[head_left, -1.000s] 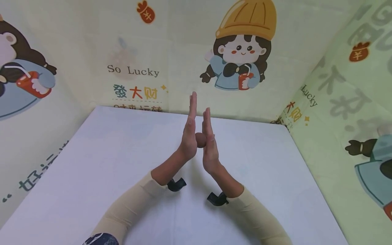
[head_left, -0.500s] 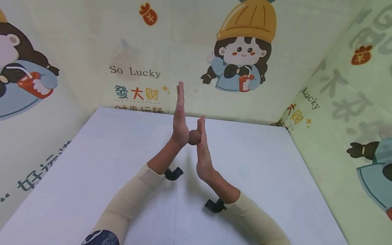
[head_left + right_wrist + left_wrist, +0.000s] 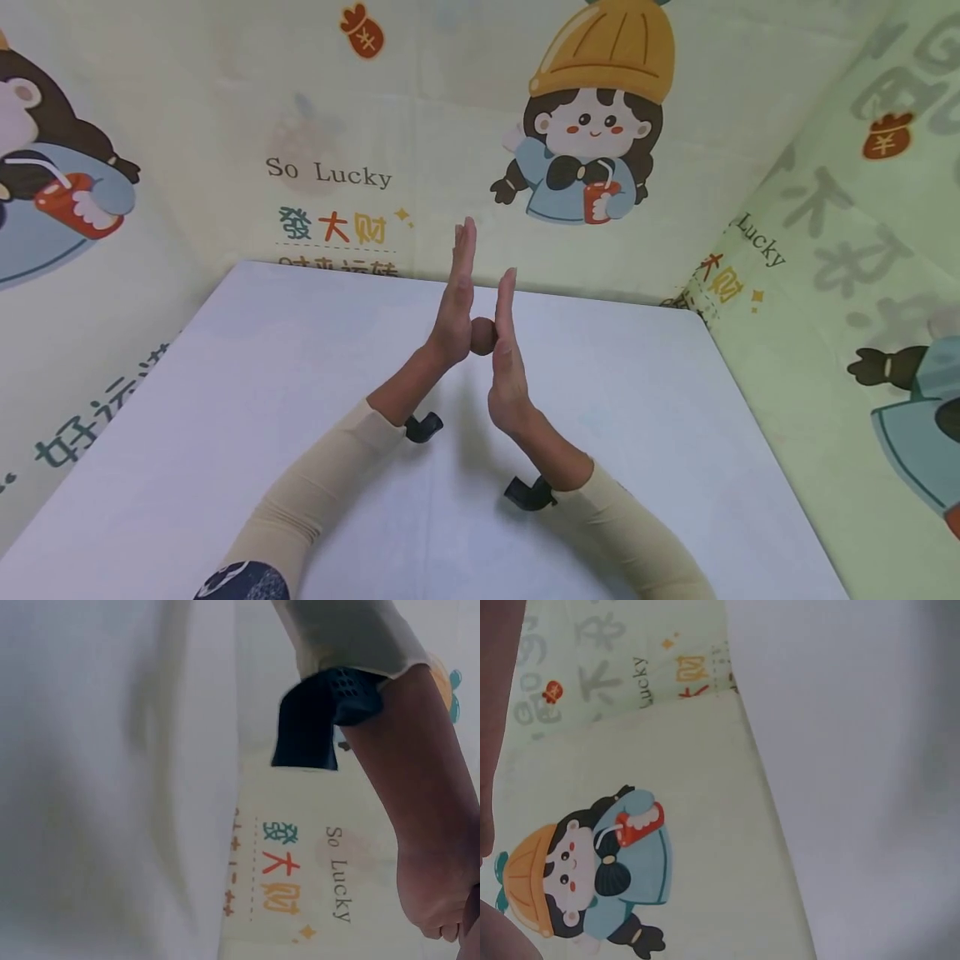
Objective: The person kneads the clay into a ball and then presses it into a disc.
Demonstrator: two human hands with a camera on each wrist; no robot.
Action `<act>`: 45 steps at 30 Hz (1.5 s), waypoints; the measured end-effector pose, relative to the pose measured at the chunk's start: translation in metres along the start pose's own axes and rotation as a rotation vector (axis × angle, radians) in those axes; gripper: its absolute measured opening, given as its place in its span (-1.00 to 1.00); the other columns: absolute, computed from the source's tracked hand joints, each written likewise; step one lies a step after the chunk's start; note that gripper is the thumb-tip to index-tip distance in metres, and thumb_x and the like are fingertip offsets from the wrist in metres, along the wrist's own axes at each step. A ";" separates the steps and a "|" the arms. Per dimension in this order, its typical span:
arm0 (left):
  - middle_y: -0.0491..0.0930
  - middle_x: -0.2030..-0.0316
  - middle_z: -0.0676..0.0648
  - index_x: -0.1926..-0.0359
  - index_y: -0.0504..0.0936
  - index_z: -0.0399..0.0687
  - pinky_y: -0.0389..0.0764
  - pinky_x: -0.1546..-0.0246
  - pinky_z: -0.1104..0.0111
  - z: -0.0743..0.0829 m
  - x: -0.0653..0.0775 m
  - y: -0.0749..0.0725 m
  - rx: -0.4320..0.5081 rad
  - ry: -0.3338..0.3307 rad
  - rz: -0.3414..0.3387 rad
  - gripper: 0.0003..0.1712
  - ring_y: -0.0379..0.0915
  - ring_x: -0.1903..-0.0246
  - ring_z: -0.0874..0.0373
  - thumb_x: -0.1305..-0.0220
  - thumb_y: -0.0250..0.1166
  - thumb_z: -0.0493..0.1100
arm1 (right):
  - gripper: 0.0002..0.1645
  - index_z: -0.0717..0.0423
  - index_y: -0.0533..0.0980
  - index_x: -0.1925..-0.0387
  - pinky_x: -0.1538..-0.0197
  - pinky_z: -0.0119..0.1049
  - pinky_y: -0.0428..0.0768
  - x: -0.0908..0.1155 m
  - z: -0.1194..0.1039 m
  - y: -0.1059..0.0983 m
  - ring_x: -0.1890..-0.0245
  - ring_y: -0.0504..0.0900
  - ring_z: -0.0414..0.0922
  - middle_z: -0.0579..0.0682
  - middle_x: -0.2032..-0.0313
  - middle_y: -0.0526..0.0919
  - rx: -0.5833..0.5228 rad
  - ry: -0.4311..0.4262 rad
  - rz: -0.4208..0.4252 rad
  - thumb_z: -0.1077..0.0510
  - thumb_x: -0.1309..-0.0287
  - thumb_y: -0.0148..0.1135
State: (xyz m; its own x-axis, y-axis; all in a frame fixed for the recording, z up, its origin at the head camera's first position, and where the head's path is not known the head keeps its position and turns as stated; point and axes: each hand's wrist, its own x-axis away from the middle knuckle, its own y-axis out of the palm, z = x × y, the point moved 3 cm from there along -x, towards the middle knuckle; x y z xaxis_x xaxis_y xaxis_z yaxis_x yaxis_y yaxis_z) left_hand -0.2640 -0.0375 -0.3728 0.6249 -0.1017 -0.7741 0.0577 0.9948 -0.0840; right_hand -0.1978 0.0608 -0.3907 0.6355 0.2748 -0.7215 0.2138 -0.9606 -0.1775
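Note:
A small brown ball (image 3: 483, 336) sits between my two upright palms in the head view, above the white table. My left hand (image 3: 454, 308) presses on its left side with straight fingers pointing up. On the other side my right hand (image 3: 509, 367) stands a little lower, its fingers also straight, the ball near the base of them. In the right wrist view the left hand (image 3: 435, 889) shows at the lower right edge; the ball is out of sight there. The left wrist view catches only dark edges of a hand (image 3: 495, 712) on its left side.
Below the hands spreads a white table (image 3: 360, 333). A pale cloth backdrop (image 3: 450, 125) with cartoon figures and lettering rises behind and along both sides. Each wrist wears a black camera mount, the left one (image 3: 424, 427) and the right one (image 3: 528, 493).
Half a second ago both hands and the ball shifted left, the left hand rising against the right; now they have come partway back right, left hand lower, right hand higher. The ball stays between the palms.

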 end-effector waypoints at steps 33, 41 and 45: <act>-0.28 -0.69 -0.15 -0.67 -0.23 -0.29 -0.35 -0.57 0.02 0.035 0.038 0.051 0.125 0.021 -0.247 -0.06 -0.53 -0.65 -0.01 -0.65 -0.48 0.34 | -0.03 0.31 -0.29 -0.65 -0.60 -0.08 -0.35 -0.044 -0.016 -0.061 -0.66 -0.35 -0.05 0.07 -0.69 -0.32 -0.089 -0.141 0.157 -0.31 -0.63 -0.48; -0.33 -0.69 -0.19 -0.66 -0.24 -0.35 -0.38 -0.57 0.00 0.055 0.033 0.054 0.152 0.078 -0.222 -0.05 -0.56 -0.64 -0.14 -0.65 -0.49 0.32 | 0.06 0.24 -0.35 -0.66 -0.60 -0.06 -0.31 -0.042 -0.010 -0.059 -0.66 -0.35 -0.05 0.05 -0.69 -0.33 -0.279 -0.053 0.073 -0.41 -0.60 -0.40; -0.33 -0.68 -0.20 -0.65 -0.27 -0.37 -0.42 -0.57 0.00 0.063 0.027 0.051 0.145 0.101 -0.168 -0.04 -0.56 -0.64 -0.17 -0.65 -0.49 0.32 | 0.06 0.16 -0.33 -0.68 -0.61 -0.06 -0.27 -0.037 -0.008 -0.051 -0.66 -0.31 -0.03 -0.02 -0.69 -0.31 -0.322 0.003 0.038 -0.46 -0.58 -0.40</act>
State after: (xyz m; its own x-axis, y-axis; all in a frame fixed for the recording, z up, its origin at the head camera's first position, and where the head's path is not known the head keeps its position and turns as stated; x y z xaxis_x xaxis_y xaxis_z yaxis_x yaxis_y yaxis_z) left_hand -0.1951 0.0109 -0.3580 0.5166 -0.2584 -0.8163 0.2700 0.9539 -0.1311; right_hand -0.2269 0.1002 -0.3496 0.6493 0.2398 -0.7217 0.4133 -0.9079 0.0701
